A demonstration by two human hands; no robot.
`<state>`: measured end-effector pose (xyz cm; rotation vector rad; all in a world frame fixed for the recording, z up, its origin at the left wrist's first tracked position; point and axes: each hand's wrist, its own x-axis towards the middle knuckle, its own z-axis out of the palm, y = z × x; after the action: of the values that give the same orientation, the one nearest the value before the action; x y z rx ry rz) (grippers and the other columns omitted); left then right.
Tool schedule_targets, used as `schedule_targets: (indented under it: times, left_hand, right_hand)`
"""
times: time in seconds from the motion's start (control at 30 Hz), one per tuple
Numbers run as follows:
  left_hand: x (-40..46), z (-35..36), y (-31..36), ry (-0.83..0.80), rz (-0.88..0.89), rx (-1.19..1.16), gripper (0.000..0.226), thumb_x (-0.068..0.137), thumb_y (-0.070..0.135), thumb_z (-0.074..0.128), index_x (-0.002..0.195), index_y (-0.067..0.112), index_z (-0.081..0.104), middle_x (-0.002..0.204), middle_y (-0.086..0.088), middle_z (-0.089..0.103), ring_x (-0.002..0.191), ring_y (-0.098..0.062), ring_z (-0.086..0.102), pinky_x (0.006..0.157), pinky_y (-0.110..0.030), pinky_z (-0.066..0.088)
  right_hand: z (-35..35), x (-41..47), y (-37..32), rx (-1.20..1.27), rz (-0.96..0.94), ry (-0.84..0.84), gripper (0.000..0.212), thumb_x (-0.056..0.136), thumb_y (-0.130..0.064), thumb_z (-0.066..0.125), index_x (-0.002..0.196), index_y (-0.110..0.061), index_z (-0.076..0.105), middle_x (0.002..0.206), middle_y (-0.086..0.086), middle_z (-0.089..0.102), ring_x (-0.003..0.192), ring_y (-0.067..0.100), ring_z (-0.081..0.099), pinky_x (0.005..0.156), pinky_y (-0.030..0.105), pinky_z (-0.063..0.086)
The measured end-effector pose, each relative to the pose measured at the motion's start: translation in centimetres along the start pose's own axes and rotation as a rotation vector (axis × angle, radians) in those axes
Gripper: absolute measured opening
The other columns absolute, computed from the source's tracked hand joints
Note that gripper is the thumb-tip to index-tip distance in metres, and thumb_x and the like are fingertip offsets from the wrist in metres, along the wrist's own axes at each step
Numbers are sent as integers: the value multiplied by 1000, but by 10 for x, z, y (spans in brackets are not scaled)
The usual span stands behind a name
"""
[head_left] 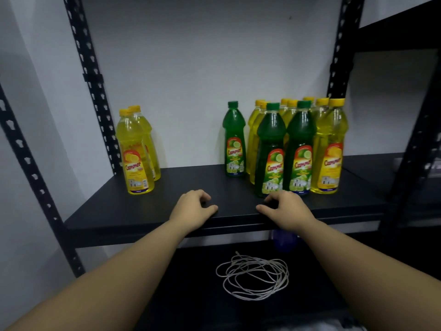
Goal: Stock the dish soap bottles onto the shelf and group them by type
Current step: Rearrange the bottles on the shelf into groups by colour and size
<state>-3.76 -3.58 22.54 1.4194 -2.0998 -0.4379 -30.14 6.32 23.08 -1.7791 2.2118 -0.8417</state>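
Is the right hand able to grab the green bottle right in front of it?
Probably yes. The right hand rests on the shelf edge just before the front green bottle, with nothing between them.

We cannot read the red brand script on the yellow bottles' [136, 151] and green bottles' [270, 149] labels.

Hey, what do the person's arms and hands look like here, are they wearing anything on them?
Both forearms are bare up to the frame edge: no sleeves show. The left hand and right hand wear no gloves, and no watch, bracelet or ring is visible. The picture is too soft to judge nails.
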Motion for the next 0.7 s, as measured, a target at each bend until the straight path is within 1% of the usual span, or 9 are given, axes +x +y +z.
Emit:
schedule_targets:
  times: [0.1, 0.13, 0.2, 0.27, 0.3, 0.43, 0.53, 0.6, 0.7]
  left_hand:
    - [4, 17, 26, -38, 33, -13, 36, 86, 45, 79, 115, 26, 70, 107, 9, 62, 107, -16, 61, 88, -28, 47]
    - [6, 22, 33, -52, 40, -22, 37, 85, 45, 79, 116, 26, 70, 110, 8, 64, 109, -16, 61, 90, -29, 48]
    - [11, 33, 48, -78, 40, -51, 43, 85, 45, 80, 121, 26, 67, 117, 7, 66, 112, -16, 61, 95, -32, 50]
    - [16, 43, 62, -101, 25, -93, 53, 83, 45, 82, 128, 25, 62, 122, 6, 65, 114, -15, 60, 97, -33, 50]
    - [19, 48, 69, -112, 20, -113, 59, 81, 46, 84, 131, 25, 60, 124, 6, 64, 115, -15, 60, 97, -32, 49]
    - [36, 70, 94, -127, 43, -183, 86, 77, 49, 87, 146, 19, 47, 138, 1, 59, 125, -18, 57, 105, -38, 49]
    - [48, 85, 110, -116, 53, -287, 99, 73, 53, 89, 151, 17, 39, 146, -3, 54, 130, -19, 57, 108, -40, 49]
    - [54, 93, 115, -81, 54, -320, 102, 71, 56, 89, 151, 18, 38, 148, -3, 54, 132, -21, 55, 109, -43, 49]
    - [61, 97, 114, -50, 44, -370, 94, 74, 53, 88, 148, 20, 41, 144, -3, 57, 128, -21, 58, 107, -45, 51]
  right_hand:
    - [-18, -2, 24, -5, 76, 78, 32, 87, -54, 76, 97, -25, 70, 93, -7, 68, 92, 17, 65, 79, 37, 57]
    - [-22, -1, 30, -3, 99, 95, 32, 86, -54, 77, 98, -25, 70, 94, -7, 68, 93, 17, 65, 78, 36, 56]
    - [-28, 0, 40, -2, 131, 122, 38, 85, -52, 79, 106, -22, 70, 100, -3, 69, 96, 19, 65, 80, 36, 56]
    - [-31, 2, 46, 15, 145, 163, 47, 85, -49, 80, 116, -16, 69, 109, 1, 69, 100, 21, 64, 83, 36, 56]
    - [-31, 4, 48, 28, 151, 187, 49, 85, -49, 81, 118, -15, 68, 112, 2, 67, 101, 21, 64, 84, 36, 56]
    - [-29, 10, 51, 66, 187, 295, 48, 82, -50, 82, 112, -19, 61, 113, 1, 58, 99, 19, 57, 82, 36, 52]
    - [-25, 13, 50, 94, 193, 368, 49, 81, -50, 83, 109, -21, 56, 113, -1, 53, 98, 18, 55, 80, 34, 50]
    - [-24, 14, 49, 106, 192, 398, 50, 81, -50, 84, 109, -21, 54, 113, -2, 51, 97, 17, 54, 78, 32, 47]
    - [-20, 16, 46, 115, 161, 450, 49, 81, -50, 83, 109, -21, 54, 111, -3, 50, 99, 17, 54, 80, 34, 51]
